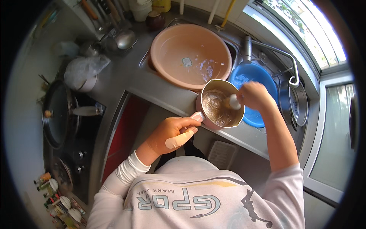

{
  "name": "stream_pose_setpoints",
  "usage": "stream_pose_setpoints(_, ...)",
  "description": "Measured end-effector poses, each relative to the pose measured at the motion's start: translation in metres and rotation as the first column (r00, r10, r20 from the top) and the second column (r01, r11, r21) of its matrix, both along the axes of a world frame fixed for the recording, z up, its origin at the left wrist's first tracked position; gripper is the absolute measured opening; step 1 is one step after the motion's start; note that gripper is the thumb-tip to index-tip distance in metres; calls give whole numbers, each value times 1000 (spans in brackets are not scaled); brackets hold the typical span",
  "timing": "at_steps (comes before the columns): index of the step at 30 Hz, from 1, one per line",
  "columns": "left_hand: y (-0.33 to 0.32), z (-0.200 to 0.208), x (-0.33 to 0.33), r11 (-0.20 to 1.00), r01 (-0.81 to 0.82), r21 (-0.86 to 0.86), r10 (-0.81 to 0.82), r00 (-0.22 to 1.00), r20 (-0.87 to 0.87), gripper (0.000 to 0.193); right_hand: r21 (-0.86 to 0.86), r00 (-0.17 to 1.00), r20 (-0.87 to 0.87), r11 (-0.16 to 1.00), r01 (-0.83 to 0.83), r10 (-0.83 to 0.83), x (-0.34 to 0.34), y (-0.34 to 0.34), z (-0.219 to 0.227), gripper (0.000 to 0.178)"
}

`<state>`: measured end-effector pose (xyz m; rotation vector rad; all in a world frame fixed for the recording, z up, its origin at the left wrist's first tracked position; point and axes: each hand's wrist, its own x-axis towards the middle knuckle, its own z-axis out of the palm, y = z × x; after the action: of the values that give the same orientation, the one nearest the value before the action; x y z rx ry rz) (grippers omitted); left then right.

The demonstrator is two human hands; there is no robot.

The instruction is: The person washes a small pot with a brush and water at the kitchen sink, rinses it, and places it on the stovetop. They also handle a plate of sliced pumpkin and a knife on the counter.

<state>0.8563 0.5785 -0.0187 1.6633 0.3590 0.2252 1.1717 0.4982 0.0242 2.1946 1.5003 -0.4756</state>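
My left hand (173,133) is closed around the short handle of a small saucepan (201,103), with a strip of plaster near the base of the thumb. The pan is tilted over the counter's front edge and holds cloudy, foamy water (218,108). My right hand (256,95) is closed at the pan's right rim. Its fingers grip what looks like a small scrubbing brush (233,102), with a white rounded top and a tan lower part that reaches into the pan. Motion blurs the brush a little, so its exact shape is unclear.
Behind the pan, a large peach basin (160,70) of water sits over the sink. A blue basin (271,78) stands to its right under the faucet (248,49), beside a metal strainer pot (301,101). At left are a lidded pan (57,114) on the stove and a bagged bowl (87,82).
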Motion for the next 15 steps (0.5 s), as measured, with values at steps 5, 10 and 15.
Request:
stream_pose_setpoints(5, -1, -4, -2, 995, -58, -81, 47, 991, -128, 27, 104, 985, -175, 995, 4, 14, -51, -4, 22, 18)
stream_pose_setpoints(10, -2, -5, 0, 1000, -16, -23, 15, 1000, -27, 25, 67, 990, -23, 988, 140, -139, -1, -3, -8, 16)
stream_pose_setpoints(15, -1, -11, -7, 997, -32, -65, 24, 992, -122, 28, 96, 971, -239, 995, -4, 27, -50, -7, 22, 22)
